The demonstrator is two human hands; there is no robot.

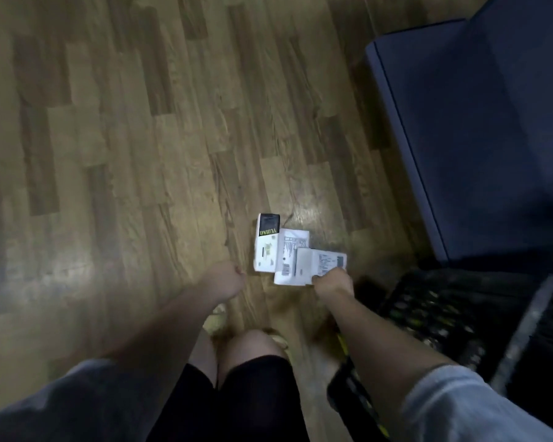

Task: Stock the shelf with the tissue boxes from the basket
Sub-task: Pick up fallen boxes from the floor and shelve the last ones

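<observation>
Nearest, black basket [428, 317] on the wooden floor [141, 138], low right, just beside the right forearm. Right hand [332, 279] pinching several white tissue boxes [288, 253] by their near ends, fanned, long axes running away from the body, carried above the floor. Left hand [225, 279] curled, holding nothing, close to the boxes' left. Farther right, dark blue surface [476, 138], possibly the shelf; cannot tell.

Three white tissue boxes [296, 255] bunched together above wood floor. One black basket [434, 314] at right. One dark blue shelf [479, 138] at upper right. Two hands: left hand [225, 279], right hand [332, 280].
</observation>
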